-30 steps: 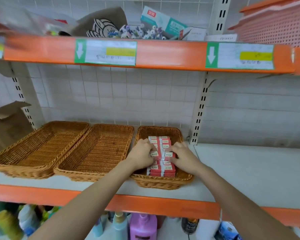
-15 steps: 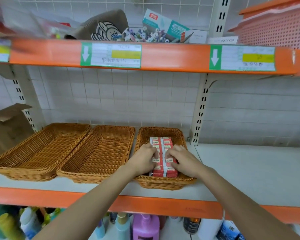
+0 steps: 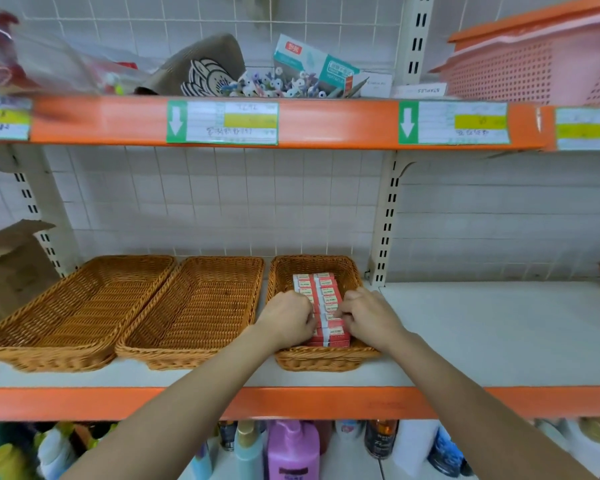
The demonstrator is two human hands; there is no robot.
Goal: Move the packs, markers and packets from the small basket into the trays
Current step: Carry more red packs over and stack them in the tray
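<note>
A small wicker basket (image 3: 352, 271) sits on a white shelf (image 3: 499, 323) with an orange front edge. Inside it lie the packs (image 3: 321, 289): small red-and-white boxes, each with a white label bearing dark print too small to read. They are laid flat in two columns running from the far end of the basket toward the near rim, and at the near end red sides show beneath the top ones, so they are stacked more than one deep. The rows look tidy and close together.

The left hand (image 3: 288, 318) rests on the left column, its fingers curled down over the packs near the middle of the stack. The right hand (image 3: 369, 315) does the same from the right side, fingers bent and pressing onto the right column. Both hands cover the near half of the packs; whether either has actually lifted a pack cannot be told, though the curled fingers appear to grip the boxes' edges.

Just left of the basket stand two long wicker trays: the middle tray (image 3: 194, 306) beside it and the left tray (image 3: 80, 306) touching that one. A torn cardboard box (image 3: 11, 265) stands at the far left.

The upper shelf (image 3: 336, 123) carries green-and-white labels, a pink plastic basket (image 3: 534, 71) and assorted goods. Bottles (image 3: 291, 452) stand on the level below.
</note>
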